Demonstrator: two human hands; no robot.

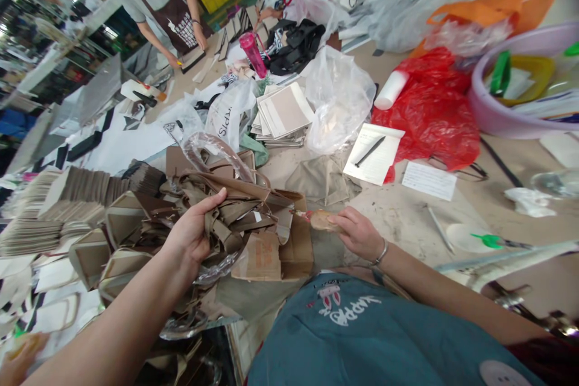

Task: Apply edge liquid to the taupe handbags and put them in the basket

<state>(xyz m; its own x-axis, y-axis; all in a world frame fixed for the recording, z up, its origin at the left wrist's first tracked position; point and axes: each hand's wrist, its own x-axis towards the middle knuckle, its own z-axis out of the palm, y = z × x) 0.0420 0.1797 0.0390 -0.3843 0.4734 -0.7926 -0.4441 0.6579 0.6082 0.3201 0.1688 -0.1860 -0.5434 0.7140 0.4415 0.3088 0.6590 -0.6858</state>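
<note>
My left hand [194, 229] is closed around the edge of brown leather-like pieces [230, 211], its thumb on top and its other fingers partly hidden. These flat pieces and straps lie heaped over an open cardboard box [296, 247]. To the right of the box, my right hand [359, 232] is closed on a small tan tool [322, 221] with a rounded body. Its reddish, thin far end points toward the brown pieces; its exact kind is unclear. A clear plastic-wrapped handle [217, 151] arches behind the heap.
Stacked cut panels [76, 193] fill the left side. Ahead are a notepad [373, 154] with a pen, pale boards [284, 111], a red plastic bag [429, 102] and a purple basin [493, 93]. A co-worker's hand [199, 36] is across the table; another person's hand [22, 353] is at lower left.
</note>
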